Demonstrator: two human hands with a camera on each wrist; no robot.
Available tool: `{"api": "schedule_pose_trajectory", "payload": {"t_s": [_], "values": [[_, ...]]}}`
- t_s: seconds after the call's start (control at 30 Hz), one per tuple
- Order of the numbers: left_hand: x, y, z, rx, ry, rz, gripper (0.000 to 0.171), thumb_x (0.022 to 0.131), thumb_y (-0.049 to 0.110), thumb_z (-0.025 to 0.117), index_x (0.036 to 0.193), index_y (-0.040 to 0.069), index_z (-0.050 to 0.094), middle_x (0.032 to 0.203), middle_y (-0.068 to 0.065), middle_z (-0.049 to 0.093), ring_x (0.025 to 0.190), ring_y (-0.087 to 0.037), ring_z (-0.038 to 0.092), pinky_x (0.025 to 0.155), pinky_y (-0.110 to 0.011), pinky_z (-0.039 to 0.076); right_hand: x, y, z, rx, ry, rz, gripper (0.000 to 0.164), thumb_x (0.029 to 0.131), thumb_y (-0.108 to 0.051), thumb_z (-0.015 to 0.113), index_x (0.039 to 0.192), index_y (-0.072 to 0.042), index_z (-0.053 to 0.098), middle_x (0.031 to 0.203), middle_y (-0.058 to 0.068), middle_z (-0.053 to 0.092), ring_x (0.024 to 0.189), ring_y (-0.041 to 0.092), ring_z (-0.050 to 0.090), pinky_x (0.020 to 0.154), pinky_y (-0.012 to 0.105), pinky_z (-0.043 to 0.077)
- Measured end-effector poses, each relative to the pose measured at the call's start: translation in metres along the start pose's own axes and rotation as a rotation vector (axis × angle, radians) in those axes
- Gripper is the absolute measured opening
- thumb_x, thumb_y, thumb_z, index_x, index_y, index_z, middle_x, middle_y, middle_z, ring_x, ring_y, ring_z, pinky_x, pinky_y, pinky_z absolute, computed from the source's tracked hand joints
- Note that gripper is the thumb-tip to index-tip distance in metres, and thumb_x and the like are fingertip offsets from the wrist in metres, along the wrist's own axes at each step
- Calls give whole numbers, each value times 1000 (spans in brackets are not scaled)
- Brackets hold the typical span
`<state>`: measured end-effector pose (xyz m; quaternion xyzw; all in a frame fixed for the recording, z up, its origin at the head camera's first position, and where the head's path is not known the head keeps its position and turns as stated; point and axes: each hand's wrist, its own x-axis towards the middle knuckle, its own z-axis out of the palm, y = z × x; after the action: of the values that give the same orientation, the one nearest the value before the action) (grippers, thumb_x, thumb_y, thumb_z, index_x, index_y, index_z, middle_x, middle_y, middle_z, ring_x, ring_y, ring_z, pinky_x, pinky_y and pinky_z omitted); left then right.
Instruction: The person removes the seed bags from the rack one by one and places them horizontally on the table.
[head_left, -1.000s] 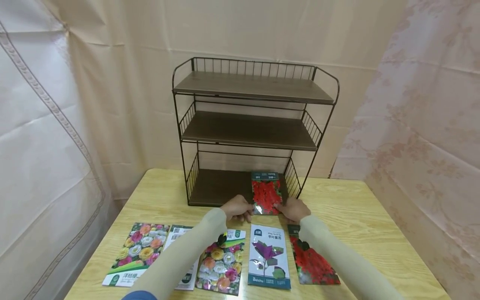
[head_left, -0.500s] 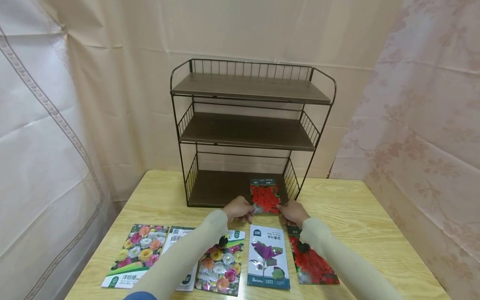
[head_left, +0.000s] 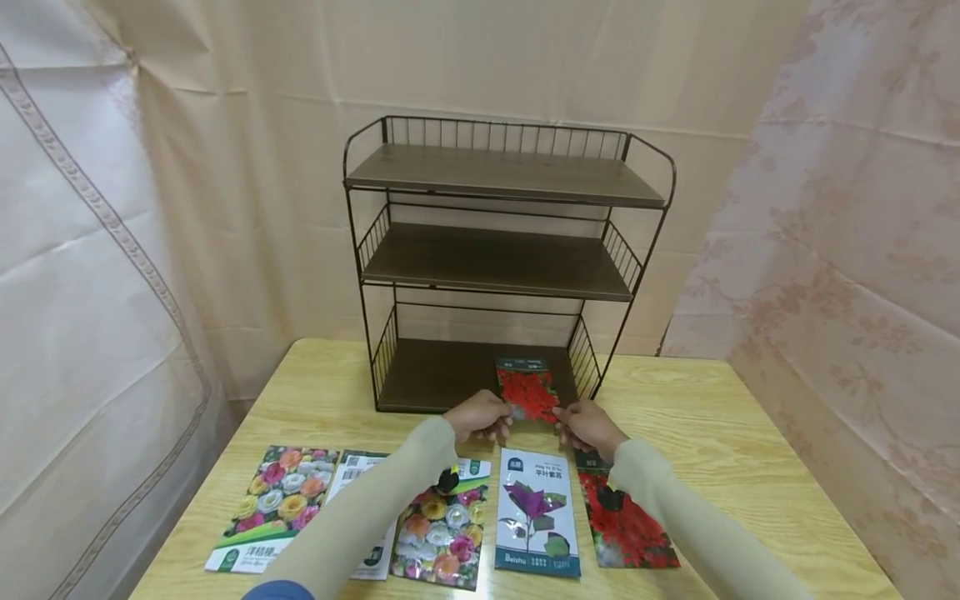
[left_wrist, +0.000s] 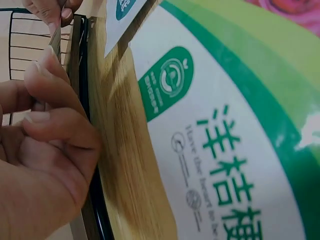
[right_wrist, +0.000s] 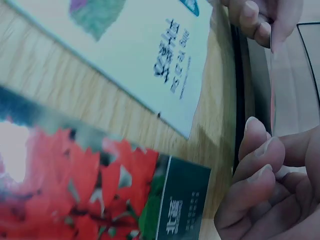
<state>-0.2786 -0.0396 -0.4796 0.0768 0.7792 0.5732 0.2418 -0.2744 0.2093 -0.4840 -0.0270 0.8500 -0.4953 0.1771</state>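
Note:
A seed packet with red flowers (head_left: 528, 393) is held over the right front of the rack's bottom shelf (head_left: 442, 375). My left hand (head_left: 480, 415) pinches its near left corner between thumb and fingers. At the near right corner, my right hand (head_left: 592, 427) pinches it too. Seen edge-on in the right wrist view, the packet (right_wrist: 272, 95) is a thin line running between both hands. Just in front of my hands lies a white packet with a purple plant (head_left: 531, 512). Another red-flower packet (head_left: 630, 525) is partly under my right sleeve.
The dark three-tier wire rack (head_left: 498, 258) stands at the back of the wooden table (head_left: 705, 442). To the left lie two rose-print packets, one at the far left (head_left: 281, 496) and one nearer (head_left: 442, 533), with a white barcode packet (head_left: 375, 567) between, partly under my left forearm.
The far end of the held red-flower packet has come down and slightly left, so the packet looks flatter over the bottom shelf. Both hands keep their hold; the other packets stay put.

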Motion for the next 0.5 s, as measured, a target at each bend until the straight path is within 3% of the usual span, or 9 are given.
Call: {"api": "schedule_pose_trajectory", "payload": {"t_s": [0.2,0.5], "values": [[1,2,3,39,-3,38,38,107,18,51,100,-14,69,68,-4,68,49,-9,50,43,-22,30,-5,4,-2,-27,11,-29,38,111,-28,50,91,1,66,67,8,62,48,13,39,46,28,35],[2,0,5,35,31,41,38,107,18,53,93,-13,70,65,-3,67,48,-10,50,42,-24,29,-11,4,-1,-69,50,-98,38,111,-25,51,87,1,66,72,12,64,50,16,43,48,30,39]]}}
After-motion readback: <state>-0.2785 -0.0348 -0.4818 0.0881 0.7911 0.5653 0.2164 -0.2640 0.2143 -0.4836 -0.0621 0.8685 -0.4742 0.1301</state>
